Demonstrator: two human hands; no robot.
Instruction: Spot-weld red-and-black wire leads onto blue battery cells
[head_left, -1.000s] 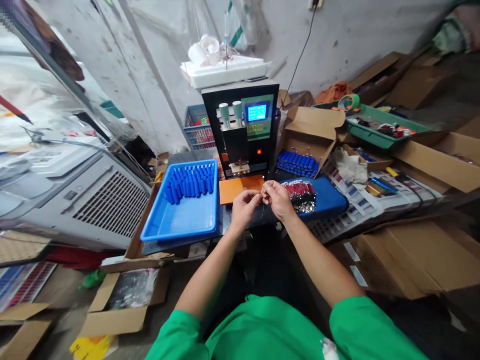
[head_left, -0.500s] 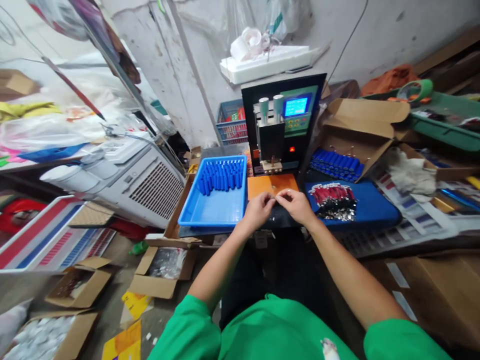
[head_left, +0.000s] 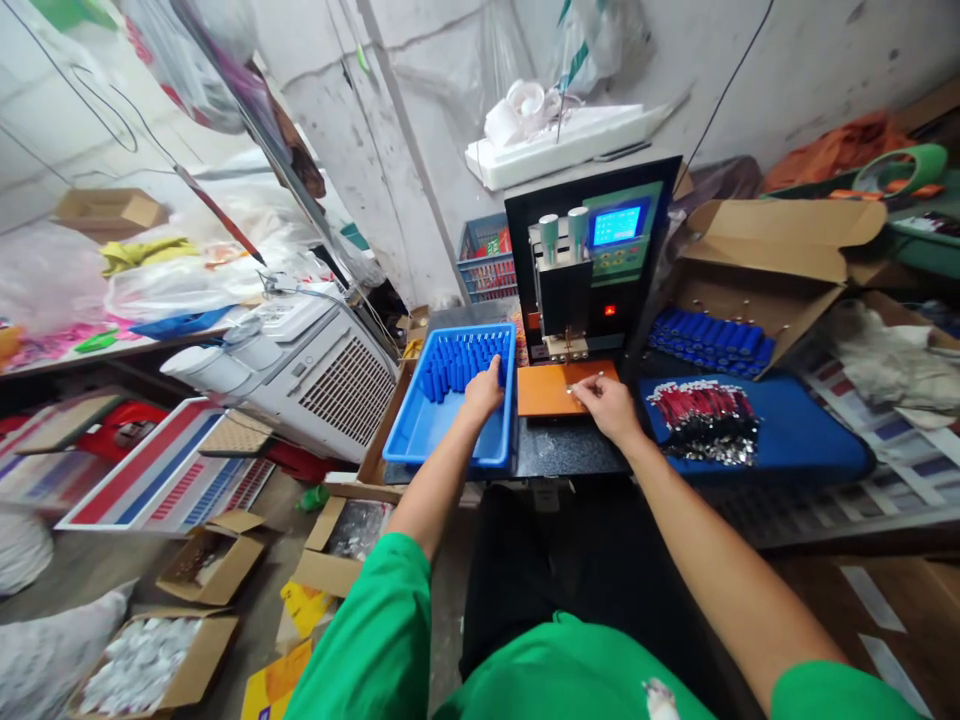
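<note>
The left hand [head_left: 481, 392] reaches into the blue tray [head_left: 435, 440], which sits just to the left of the spot welder [head_left: 592, 262], and its fingers curl down onto the nearest of the blue cells [head_left: 461, 362] lying in a row at the tray's far end; the fingertips touch the cells, but whether they have closed round one cannot be told from this angle. The right hand [head_left: 609, 405] rests on the orange plate [head_left: 556, 388] directly in front of the welder, below its two electrode tips, with thumb and forefinger pinched together on a small metal strip [head_left: 586, 381] that lies flat against the plate; the other fingers are loosely folded. The two hands are well apart, one on each side of the plate's left edge. To the right of the welder, a blue pad [head_left: 795, 440] carries a heap of red wired pieces [head_left: 703, 418] with bright metal tabs, near the right hand but not touched by it. Behind that pad, still to the welder's right, an open cardboard box [head_left: 772, 260] holds another row of blue cells. On top of the welder sits a white foam slab [head_left: 570, 145]. Left of the welder, beyond the tray, stands a white air cooler [head_left: 300, 360] with a grilled side. The welder's small screen glows blue and a red light shows beneath it.
</note>
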